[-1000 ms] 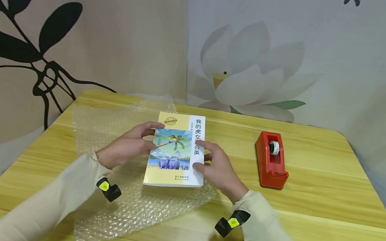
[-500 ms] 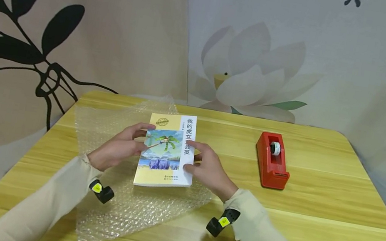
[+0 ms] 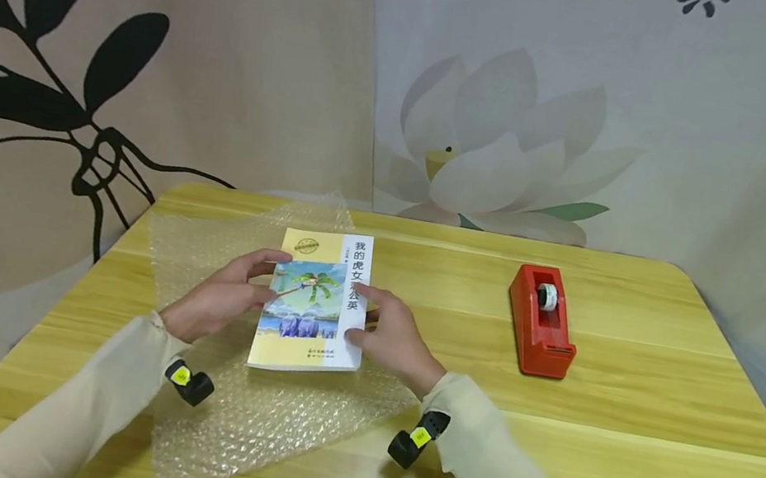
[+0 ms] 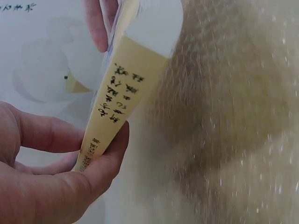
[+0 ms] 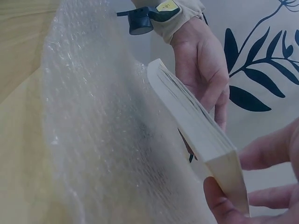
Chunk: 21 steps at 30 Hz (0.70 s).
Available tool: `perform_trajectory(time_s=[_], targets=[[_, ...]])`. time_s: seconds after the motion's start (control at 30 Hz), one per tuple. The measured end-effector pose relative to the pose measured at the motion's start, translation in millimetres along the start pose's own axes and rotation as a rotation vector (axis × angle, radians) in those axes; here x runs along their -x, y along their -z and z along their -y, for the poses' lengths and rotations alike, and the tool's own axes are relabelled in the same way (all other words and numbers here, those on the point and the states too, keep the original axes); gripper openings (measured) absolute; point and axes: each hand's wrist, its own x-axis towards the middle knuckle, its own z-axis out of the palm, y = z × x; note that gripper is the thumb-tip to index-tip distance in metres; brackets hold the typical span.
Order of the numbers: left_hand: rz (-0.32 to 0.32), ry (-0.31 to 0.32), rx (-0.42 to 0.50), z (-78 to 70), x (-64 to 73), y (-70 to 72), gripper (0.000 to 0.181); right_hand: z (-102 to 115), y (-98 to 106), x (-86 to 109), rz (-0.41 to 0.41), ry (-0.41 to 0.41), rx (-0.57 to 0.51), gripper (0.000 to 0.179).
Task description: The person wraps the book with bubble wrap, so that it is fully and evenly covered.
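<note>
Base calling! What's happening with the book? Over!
Left fingers and right fingers grip book. Book over bubble wrap. Red tape dispenser to the right, clear of book.

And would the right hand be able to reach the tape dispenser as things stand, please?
Probably yes, if the right hand releases the book; nothing visible stands between it and the tape dispenser.

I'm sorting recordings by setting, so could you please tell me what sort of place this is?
Probably an indoor tabletop workspace, perhaps arranged for filming: a yellow wood-grain table, a red, boxy tape dispenser on it, and a pale, apparently fabric backdrop printed with dark leaves and a large flower.
</note>
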Motion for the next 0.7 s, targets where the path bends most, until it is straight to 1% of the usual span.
perform_trajectory(time_s=[0.23, 0.4, 0.53, 0.63, 0.7], targets=[[-0.029, 0.0, -0.008, 8.1, 0.3, 9.7, 0.062, 5.6, -10.0, -7.6, 0.033, -0.006, -0.029, 0.073], [-0.059, -0.016, -0.055, 12.8, 1.0, 16.7, 0.059, 9.3, -17.5, -12.4, 0.044, -0.013, -0.041, 0.075], [-0.072, -0.008, -0.068, 14.7, 0.2, 19.2, 0.059, 9.7, -23.0, -15.3, 0.051, -0.02, -0.038, 0.076], [-0.079, 0.005, -0.058, 16.2, -1.2, 19.9, 0.059, 9.8, -26.6, -17.4, 0.055, -0.02, -0.025, 0.076], [-0.085, 0.009, -0.075, 17.2, -1.8, 20.4, 0.059, 10.2, -28.5, -19.0, 0.057, -0.015, -0.022, 0.076]])
